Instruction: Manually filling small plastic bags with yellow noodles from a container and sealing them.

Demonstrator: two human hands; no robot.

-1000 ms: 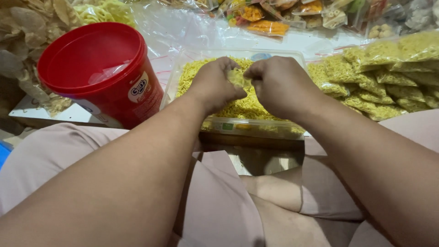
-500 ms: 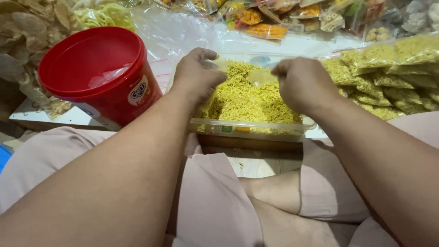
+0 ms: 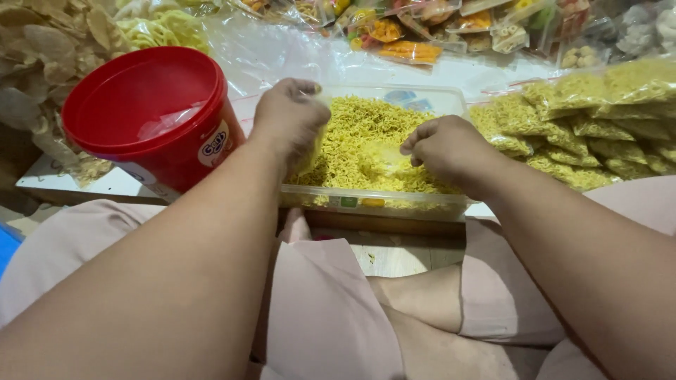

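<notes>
You sit at a low white surface (image 3: 84, 184) with a wooden edge; pale wooden floorboards (image 3: 394, 257) show beneath it, near you. To the far left lies a heap of pale crackers (image 3: 42, 49); a clear plastic sheet (image 3: 282, 53) spreads across the far middle; bags of mixed colourful snacks (image 3: 415, 28) line the far edge; stacked bags of yellow noodle snack (image 3: 598, 119) fill your right. The light is soft, even and warm; no wall or window is in view.
</notes>
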